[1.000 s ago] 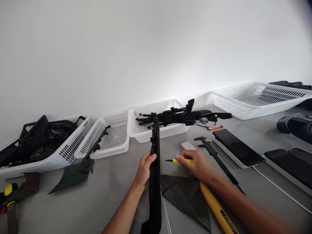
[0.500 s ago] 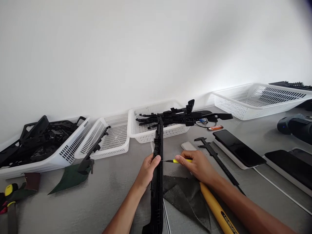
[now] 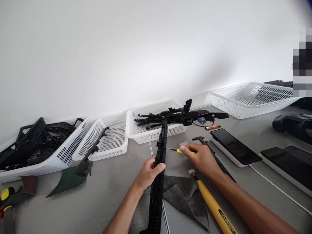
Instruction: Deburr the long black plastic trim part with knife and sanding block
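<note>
A long black plastic part (image 3: 158,182) stands lengthwise in front of me, its far end near the middle basket. My left hand (image 3: 149,174) grips it around the middle, thumb across the top. In my right hand (image 3: 198,156) is a thin tool with a yellow handle (image 3: 179,150), pinched between thumb and fingers. The tool's fine tip reaches the right side of the black part, by a small raised clip; whether it touches cannot be made out. Below my right hand lie a dark grey cloth (image 3: 186,198) and a yellow-handled tool (image 3: 214,208).
Black parts (image 3: 180,116) lie across the middle white basket (image 3: 138,138). Other baskets stand left (image 3: 70,152), centre-left (image 3: 107,154) and back right (image 3: 243,110). A caliper (image 3: 219,162), phone (image 3: 235,146) and white cable (image 3: 278,188) lie rightward. A person shows partly at the right edge.
My left hand has slid slightly nearer along the black part. The thin tool in my right hand has moved up and away, toward the raised clip. A blurred-out person has appeared at the right edge.
</note>
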`<state>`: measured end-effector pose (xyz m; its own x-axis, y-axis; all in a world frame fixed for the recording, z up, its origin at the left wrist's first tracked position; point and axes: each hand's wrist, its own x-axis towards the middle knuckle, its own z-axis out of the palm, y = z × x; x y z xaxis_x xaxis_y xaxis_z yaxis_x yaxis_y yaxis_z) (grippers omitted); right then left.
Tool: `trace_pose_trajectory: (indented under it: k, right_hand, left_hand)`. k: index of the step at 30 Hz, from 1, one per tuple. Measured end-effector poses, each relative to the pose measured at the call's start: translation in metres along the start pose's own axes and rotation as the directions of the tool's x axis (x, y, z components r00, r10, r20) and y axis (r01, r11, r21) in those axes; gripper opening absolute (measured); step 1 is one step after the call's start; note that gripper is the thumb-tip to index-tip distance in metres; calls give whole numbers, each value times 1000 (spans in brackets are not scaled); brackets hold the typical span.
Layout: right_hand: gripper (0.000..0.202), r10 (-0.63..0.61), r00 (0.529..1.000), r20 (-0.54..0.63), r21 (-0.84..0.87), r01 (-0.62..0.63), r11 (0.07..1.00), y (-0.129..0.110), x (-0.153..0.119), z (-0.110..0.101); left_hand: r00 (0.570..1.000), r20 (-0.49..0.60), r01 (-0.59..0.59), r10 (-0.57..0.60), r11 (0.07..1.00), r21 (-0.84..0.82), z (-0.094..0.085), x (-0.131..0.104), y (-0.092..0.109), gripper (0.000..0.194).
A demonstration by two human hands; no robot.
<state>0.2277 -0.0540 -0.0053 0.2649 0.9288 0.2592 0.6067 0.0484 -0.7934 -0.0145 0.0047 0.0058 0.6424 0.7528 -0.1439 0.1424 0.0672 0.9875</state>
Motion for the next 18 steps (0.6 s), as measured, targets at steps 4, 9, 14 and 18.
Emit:
trace_pose_trajectory:
  k: [4,9,14,18]
  right_hand:
    - [63,-11,1000,11,2,11,1000,0,0,2]
    - [58,-39,996,79,22,37,999,-5,-1,3]
    - [58,-98,973,207,75,84,994,-12,-6,6]
    - [58,-83,982,167,80,71,994,-10,-5,3]
  left_hand:
    - [1000,17,-21,20,1000,17,-2,-1,2,45]
    - [999,26,-23,23,1000,-2,-4,-2,1,52]
    - [997,-63,-36,32,998,-60,-4,-3,-1,52]
    - [999,-33,-8,2,980,-197,-2,-4,1,64]
